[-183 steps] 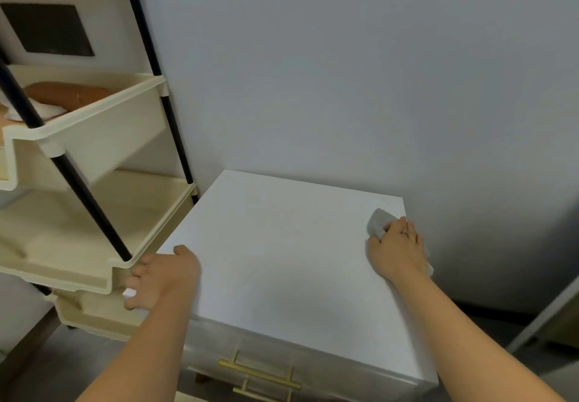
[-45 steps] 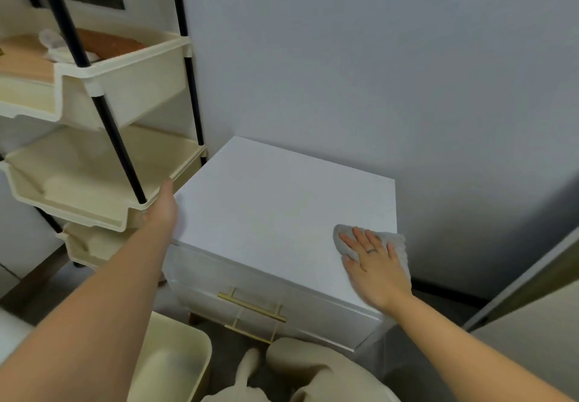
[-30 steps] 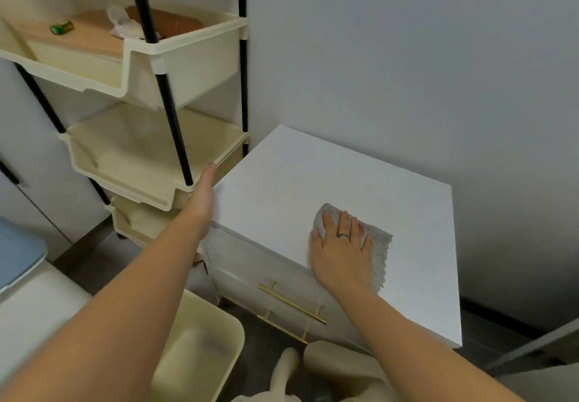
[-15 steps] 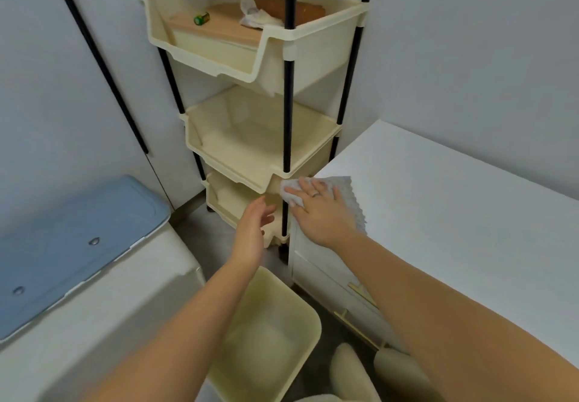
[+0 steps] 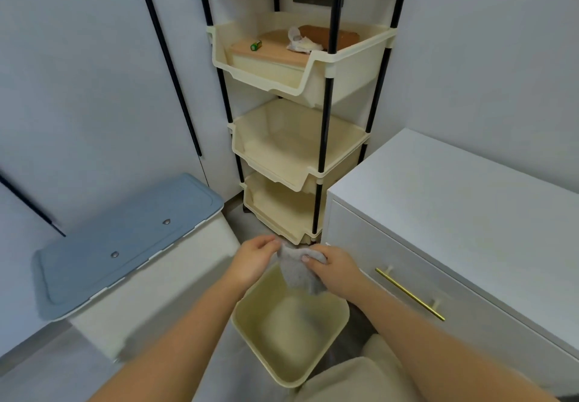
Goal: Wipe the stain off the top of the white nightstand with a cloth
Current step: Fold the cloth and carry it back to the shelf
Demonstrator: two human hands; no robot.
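The grey cloth (image 5: 297,273) hangs crumpled between both hands, above an open cream bin (image 5: 288,332) on the floor. My left hand (image 5: 255,259) pinches its upper left corner. My right hand (image 5: 333,268) grips its right side. The white nightstand (image 5: 463,201) stands to the right, its top bare and no stain visible on it; a gold drawer handle (image 5: 409,293) runs across its front. Both hands are off the nightstand, left of its near corner.
A cream three-tier rack (image 5: 300,138) with black poles stands in the corner behind the hands; its top tray holds a wooden board, a crumpled tissue and a small green item. A white box with a blue lid (image 5: 125,235) sits at left.
My right hand swept the cloth across the nightstand top to its left corner, then lifted it off. Both hands now hold the cloth over the cream bin. The view turned left.
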